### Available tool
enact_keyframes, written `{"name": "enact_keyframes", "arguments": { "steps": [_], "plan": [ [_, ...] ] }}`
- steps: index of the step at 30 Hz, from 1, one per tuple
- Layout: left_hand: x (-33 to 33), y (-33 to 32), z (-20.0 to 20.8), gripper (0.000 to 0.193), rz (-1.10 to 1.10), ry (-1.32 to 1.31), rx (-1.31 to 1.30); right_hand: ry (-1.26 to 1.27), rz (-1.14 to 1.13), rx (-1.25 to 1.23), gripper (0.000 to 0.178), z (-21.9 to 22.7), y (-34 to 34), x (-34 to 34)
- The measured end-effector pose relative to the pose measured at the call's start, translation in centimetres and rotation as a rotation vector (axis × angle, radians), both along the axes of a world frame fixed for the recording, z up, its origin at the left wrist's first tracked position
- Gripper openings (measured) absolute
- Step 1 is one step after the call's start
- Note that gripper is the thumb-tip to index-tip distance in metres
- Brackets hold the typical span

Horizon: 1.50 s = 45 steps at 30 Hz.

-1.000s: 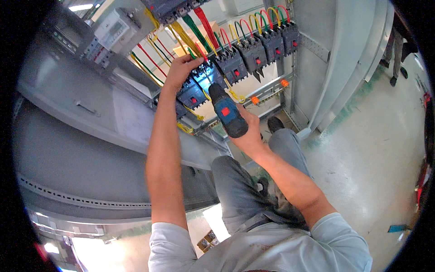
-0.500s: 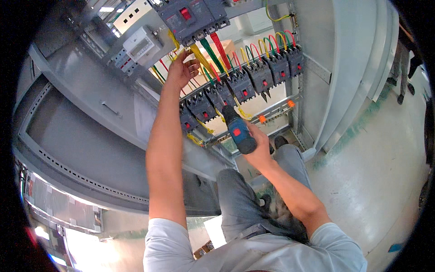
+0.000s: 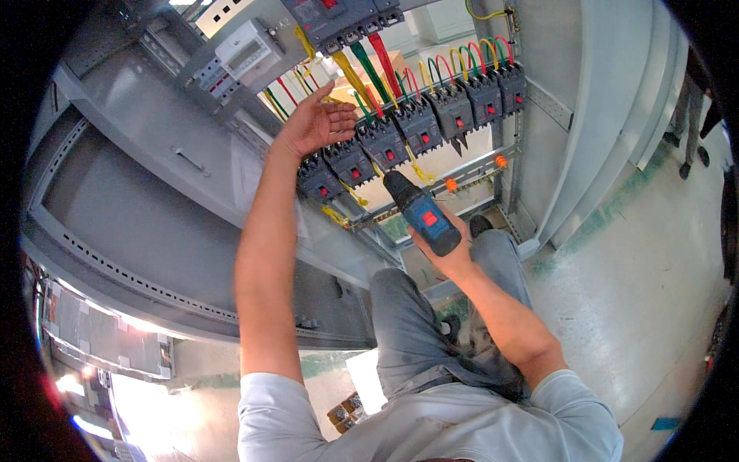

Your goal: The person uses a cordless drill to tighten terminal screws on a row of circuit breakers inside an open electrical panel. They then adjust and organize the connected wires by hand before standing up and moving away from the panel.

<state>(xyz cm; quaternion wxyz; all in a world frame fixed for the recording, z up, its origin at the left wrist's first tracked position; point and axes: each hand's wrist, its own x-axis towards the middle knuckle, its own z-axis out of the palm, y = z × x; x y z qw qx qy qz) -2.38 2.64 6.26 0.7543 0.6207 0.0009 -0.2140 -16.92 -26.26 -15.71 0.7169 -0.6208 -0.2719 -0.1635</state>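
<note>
My right hand (image 3: 456, 254) is wrapped round a blue-and-black cordless drill (image 3: 428, 219). The drill's chuck points up and left toward a row of dark grey circuit breakers (image 3: 382, 146) with red switches. My left hand (image 3: 314, 127) is open, palm turned to the right and fingers loosely stretched, holding nothing. It hovers by the upper left end of the row, beside the lower part of a yellow busbar (image 3: 351, 78). Green and red busbars (image 3: 383, 63) hang next to that one from a larger breaker (image 3: 339, 21). Whether my left hand touches anything I cannot tell.
Grey cabinet walls (image 3: 550, 115) enclose the work on both sides. Left of the breakers sits a white meter (image 3: 248, 51). Below the row runs a metal rail with orange insulators (image 3: 452, 185). Yellow ties (image 3: 419, 171) dangle from the breakers.
My left hand has dropped away from the top of the yellow busbar, its fingers now more stretched. The drill has moved slightly right, its chuck now below the breakers.
</note>
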Motion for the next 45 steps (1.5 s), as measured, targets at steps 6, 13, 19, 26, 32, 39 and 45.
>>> {"name": "enact_keyframes", "arguments": {
  "steps": [6,13,19,26,32,39,45],
  "plan": [
    [0.6,-1.6,-4.1,0.031,0.199,-0.414,0.220,0.007,-0.008,-0.062,0.054,-0.2,-0.2,-0.3],
    [1.1,-3.2,-5.8,0.036,0.369,-0.858,0.641,0.002,-0.014,-0.072,0.054,-1.1,-0.1,0.4],
    [0.6,-1.2,-4.0,0.033,0.106,-0.456,0.310,-0.003,-0.040,-0.087,0.052,-0.9,0.7,0.4],
    [0.6,-1.1,-4.1,0.028,0.031,-0.475,0.284,-0.043,-0.093,0.024,0.027,-1.4,2.6,1.0],
    [1.2,-0.7,-5.8,0.035,0.170,-0.781,0.628,-0.032,-0.128,0.013,0.038,-0.6,3.7,0.9],
    [0.8,-1.3,-7.1,0.033,0.281,-0.839,0.706,-0.108,-0.207,-0.076,0.073,1.6,5.2,1.0],
    [0.9,-0.4,-7.2,0.032,0.243,-0.873,0.775,-0.086,-0.192,-0.124,0.083,4.1,5.6,-0.3]
  ]
}}
